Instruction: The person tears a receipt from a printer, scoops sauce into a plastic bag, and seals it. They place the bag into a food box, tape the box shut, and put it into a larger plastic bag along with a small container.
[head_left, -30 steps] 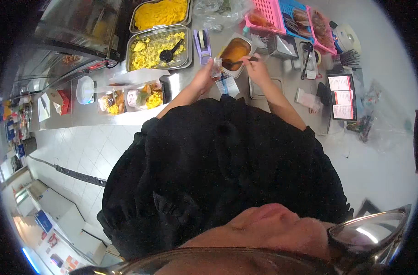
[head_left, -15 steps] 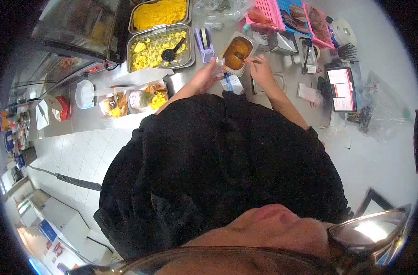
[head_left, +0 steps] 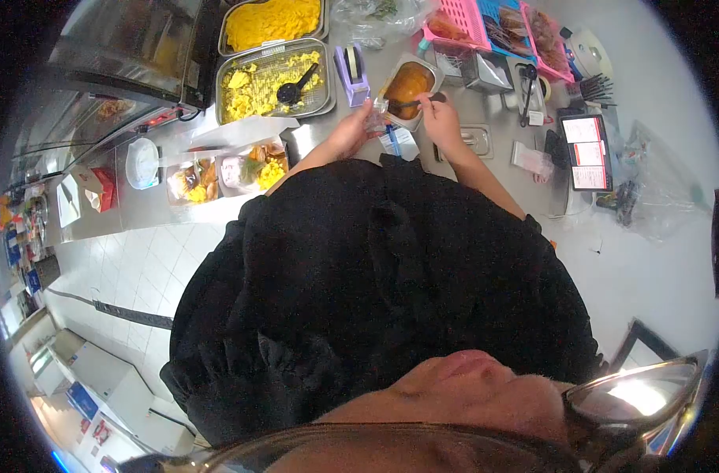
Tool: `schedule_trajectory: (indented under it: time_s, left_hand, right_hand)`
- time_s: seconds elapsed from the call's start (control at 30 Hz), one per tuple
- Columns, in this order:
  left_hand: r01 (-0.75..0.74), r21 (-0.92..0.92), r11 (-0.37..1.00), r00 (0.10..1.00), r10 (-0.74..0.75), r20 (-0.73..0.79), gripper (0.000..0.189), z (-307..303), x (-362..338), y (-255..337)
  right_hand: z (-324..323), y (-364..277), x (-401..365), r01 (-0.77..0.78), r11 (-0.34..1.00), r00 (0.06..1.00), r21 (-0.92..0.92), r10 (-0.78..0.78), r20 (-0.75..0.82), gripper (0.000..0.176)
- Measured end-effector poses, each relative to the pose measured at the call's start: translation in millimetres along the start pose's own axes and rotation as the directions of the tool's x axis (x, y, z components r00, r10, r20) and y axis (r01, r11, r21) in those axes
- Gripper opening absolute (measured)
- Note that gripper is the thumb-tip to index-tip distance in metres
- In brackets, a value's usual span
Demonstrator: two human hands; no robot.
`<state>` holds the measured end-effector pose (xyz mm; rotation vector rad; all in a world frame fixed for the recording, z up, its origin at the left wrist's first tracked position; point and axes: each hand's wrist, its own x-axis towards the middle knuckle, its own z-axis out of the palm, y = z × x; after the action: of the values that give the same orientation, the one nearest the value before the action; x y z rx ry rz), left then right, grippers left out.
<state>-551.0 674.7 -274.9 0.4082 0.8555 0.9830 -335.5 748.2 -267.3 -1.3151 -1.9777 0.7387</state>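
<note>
My left hand (head_left: 354, 132) is wrapped round a small clear plastic bag (head_left: 377, 115), held at the near left corner of a metal tub of orange-brown sauce (head_left: 413, 83). Fingers of my right hand (head_left: 440, 122) grip the handle of a dark spoon (head_left: 413, 102), which lies level across the tub's near part, its tip by the bag's mouth. Beneath the bag is a blue and white packet (head_left: 399, 143). Two open boxes of food (head_left: 253, 167) (head_left: 194, 181) stand to the left, with yellow pieces in them.
Behind, at the left, are a tray of yellow pieces with a black scoop (head_left: 274, 83) and a fuller yellow tray (head_left: 272, 25). A purple tape dispenser (head_left: 351, 76) stands beside the sauce tub. Pink baskets (head_left: 458, 22), a metal lid (head_left: 474, 142) and an order tablet (head_left: 587, 153) are at the right.
The spoon has moved from the sauce towards the bag in my left hand, and its handle now shows more. My right hand has shifted slightly left and nearer.
</note>
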Motion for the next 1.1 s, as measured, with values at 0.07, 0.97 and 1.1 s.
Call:
schedule_trajectory:
  time_s: [0.07, 0.97, 1.1]
  left_hand:
    - [-0.003, -0.004, 1.0, 1.0, 0.003, 0.007, 0.053, -2.9, 2.3, -1.3]
    - [-0.022, 0.197, 0.98, 0.998, 0.012, 0.054, 0.057, -10.3, 4.3, 3.7]
    - [0.031, 0.385, 0.922, 0.999, -0.011, -0.053, 0.054, 2.2, -18.0, 30.8]
  right_hand:
    - [-4.3, 1.3, 11.1, 0.15, 0.986, 0.988, -0.074, -0.153, -0.027, 0.033]
    - [-18.4, 38.6, -4.0, -0.432, 0.603, 0.863, 0.67, 0.494, 0.111, 0.041]
    - [-19.1, 60.2, -4.8, -0.465, 0.267, 0.794, 0.844, 0.548, 0.265, 0.038]
